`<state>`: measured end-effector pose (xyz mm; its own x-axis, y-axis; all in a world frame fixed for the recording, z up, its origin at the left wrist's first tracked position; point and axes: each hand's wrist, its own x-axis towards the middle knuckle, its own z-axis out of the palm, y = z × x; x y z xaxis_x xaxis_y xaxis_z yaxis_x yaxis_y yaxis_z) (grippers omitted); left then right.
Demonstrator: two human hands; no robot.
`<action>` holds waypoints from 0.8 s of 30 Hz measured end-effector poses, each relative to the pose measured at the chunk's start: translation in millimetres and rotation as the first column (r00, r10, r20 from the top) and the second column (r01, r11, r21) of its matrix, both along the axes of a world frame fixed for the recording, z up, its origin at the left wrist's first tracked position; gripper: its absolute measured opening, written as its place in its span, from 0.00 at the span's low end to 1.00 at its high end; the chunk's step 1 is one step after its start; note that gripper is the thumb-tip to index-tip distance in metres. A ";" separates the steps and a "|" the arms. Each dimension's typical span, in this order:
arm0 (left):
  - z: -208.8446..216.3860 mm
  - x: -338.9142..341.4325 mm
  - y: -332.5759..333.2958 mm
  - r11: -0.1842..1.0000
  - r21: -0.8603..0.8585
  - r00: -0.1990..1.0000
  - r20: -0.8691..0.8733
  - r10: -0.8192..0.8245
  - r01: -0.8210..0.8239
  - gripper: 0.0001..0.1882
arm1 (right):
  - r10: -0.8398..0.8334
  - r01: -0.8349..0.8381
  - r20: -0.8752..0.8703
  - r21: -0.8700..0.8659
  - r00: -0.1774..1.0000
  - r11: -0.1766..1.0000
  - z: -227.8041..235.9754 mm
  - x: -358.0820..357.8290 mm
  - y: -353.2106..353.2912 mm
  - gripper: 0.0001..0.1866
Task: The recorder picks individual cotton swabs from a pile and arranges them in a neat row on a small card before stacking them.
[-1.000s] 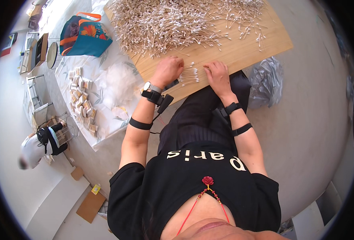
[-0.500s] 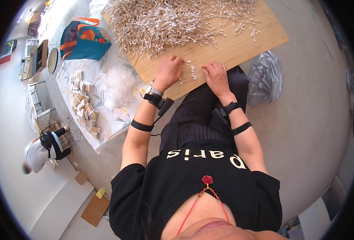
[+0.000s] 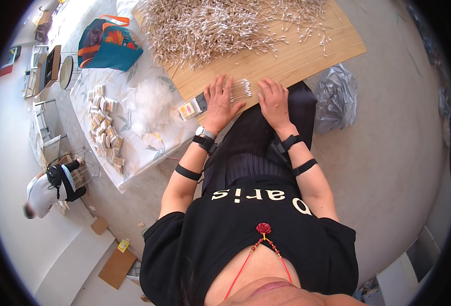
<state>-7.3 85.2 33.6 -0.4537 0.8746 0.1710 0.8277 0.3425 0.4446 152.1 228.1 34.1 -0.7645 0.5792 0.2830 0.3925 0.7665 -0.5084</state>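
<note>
A short row of cotton swabs (image 3: 242, 89) lies side by side on the wooden board (image 3: 307, 64), near its front edge. My left hand (image 3: 219, 105) rests palm down over the left end of this row, its fingers spread. Just past the right ends of the swabs, my right hand (image 3: 275, 101) lies on the board's edge with fingers stretched out and slightly bent, gripping nothing visible. Left of my left hand sits a small packet of swabs (image 3: 190, 109) with a printed label. Its right part is dark and partly covered by my hand.
A large heap of loose cotton swabs (image 3: 210, 33) covers the board's far side. On the patterned cloth (image 3: 134, 166) at left are several small packs (image 3: 103, 125), crumpled clear plastic bags (image 3: 151, 107) and a teal tote bag (image 3: 108, 48). A grey plastic bag (image 3: 337, 97) hangs right of the board.
My left hand has turned flatter and spread its fingers, moving slightly down and right. The labelled packet beside it shows more now. My right hand has shifted only slightly.
</note>
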 end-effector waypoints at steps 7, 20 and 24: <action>-10.5 -16.0 5.7 0.999 -0.053 0.998 -0.054 0.011 -0.014 0.47 | 0.038 -0.042 0.084 0.046 0.996 0.998 -10.6 1.6 -5.3 0.26; -16.9 22.7 -11.8 0.957 -0.182 0.973 -0.094 0.210 -0.224 0.58 | 0.081 -0.134 0.362 0.122 0.929 0.984 -26.7 -18.3 -0.8 0.45; -21.3 23.5 -9.7 0.946 -0.221 0.970 -0.112 0.216 -0.236 0.56 | 0.084 -0.155 0.404 0.147 0.911 0.977 -33.0 -24.2 -1.0 0.45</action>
